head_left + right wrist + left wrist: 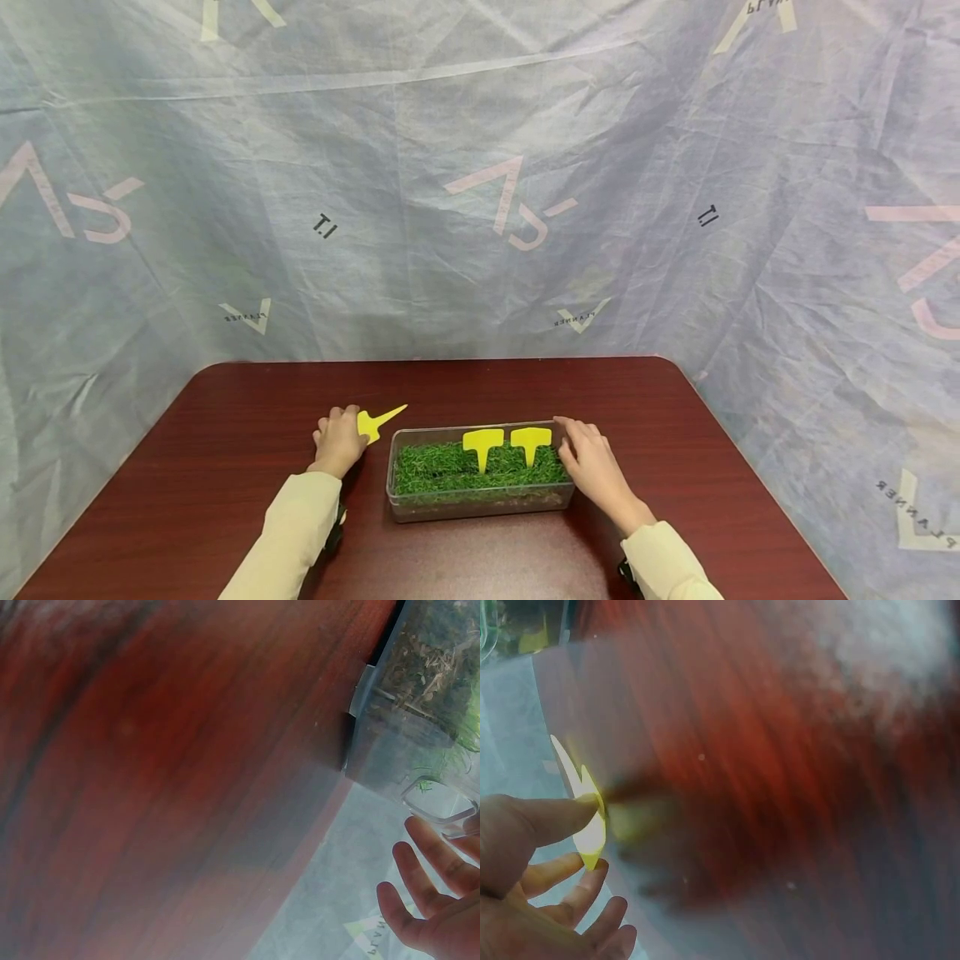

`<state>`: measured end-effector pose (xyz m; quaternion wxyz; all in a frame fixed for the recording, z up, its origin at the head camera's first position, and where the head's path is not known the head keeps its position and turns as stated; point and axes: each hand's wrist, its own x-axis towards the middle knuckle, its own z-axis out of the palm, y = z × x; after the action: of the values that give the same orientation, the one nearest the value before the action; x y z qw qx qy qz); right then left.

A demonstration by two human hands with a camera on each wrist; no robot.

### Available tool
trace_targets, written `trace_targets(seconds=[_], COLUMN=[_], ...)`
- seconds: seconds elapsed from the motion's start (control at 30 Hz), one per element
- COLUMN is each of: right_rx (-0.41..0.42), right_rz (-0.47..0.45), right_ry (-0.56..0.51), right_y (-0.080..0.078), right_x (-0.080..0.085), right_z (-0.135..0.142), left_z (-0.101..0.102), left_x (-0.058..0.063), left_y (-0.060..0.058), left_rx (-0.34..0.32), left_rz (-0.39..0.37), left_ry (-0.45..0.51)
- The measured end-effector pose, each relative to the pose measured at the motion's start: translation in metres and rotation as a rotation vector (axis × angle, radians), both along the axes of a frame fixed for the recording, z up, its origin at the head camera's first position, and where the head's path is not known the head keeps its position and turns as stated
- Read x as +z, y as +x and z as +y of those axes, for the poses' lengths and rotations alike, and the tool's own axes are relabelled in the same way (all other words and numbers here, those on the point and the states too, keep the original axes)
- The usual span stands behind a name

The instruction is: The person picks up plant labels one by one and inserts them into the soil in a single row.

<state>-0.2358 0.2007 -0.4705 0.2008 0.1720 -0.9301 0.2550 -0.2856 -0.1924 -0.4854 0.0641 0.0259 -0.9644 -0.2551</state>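
Observation:
My left hand (pixel 340 442) pinches a yellow T-shaped plant label (pixel 370 425) between thumb and fingers, left of a clear box. Its pointed stem aims to the right and away from me. Seen from the left wrist, the label (pixel 591 829) appears nearly edge-on, with the thumb against it. Artificial-looking green grass (pixel 435 467) fills the clear rectangular box (pixel 480 506). Two more yellow labels, one near the middle (pixel 483 439) and one further right (pixel 531 437), stand upright in the grass. My right hand (pixel 597 467) touches the box's right end, its fingers mostly straight at the rim (pixel 424 806).
The box stands on a dark red wood-grain table (pixel 262 417) with rounded far corners. Behind and beside the table hangs a grey printed cloth (pixel 405 275). Brown bits (pixel 431 675) show through the box wall under the grass.

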Motion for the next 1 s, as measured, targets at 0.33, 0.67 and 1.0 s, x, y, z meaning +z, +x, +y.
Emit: trace_targets(seconds=[0.33,0.67,1.0], right_rx=[0.002,0.0,0.002], right_rz=[0.022,0.004,-0.006], right_ry=[0.001,0.003,-0.002], right_y=[0.0,0.0,0.0], right_x=[0.0,-0.001,-0.001], right_z=[0.0,0.0,0.0], left_z=[-0.002,-0.003,-0.003], left_x=[0.007,0.009,0.013], left_y=[0.005,0.006,0.008], left_rx=[0.006,0.011,0.019], left_rz=[0.023,0.001,0.072], left_ry=[0.01,0.005,-0.022])
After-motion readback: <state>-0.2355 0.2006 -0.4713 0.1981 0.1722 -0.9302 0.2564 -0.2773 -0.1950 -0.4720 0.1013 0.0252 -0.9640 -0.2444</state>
